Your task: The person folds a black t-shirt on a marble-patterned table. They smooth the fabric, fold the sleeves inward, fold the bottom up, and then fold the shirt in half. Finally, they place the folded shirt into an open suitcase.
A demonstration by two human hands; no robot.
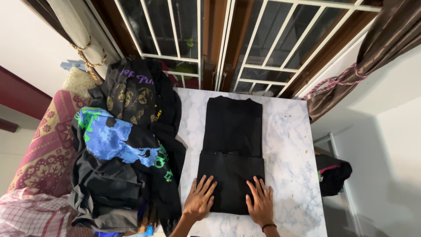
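**Black garment pressed flat on marble desk**

While both hands lie open, fingers spread, they press on the near end of a folded black garment [232, 149]: left hand [200, 199] on its left corner, right hand [261, 202] just beside it. Garment lies lengthwise mid-desk [291, 145], bottom part folded up. Heap of dark printed shirts [127, 145], one with a blue-green print, overlaps the desk's left edge.

Even indoor light falls from above onto the marble bench [289, 145], which shows bright with no harsh glare, while the window panes [272, 39] behind the bars are dark. The black garment [232, 145] swallows detail, its folds barely readable. Focus is sharp throughout, and the wide lens bends straight lines outward at the edges.
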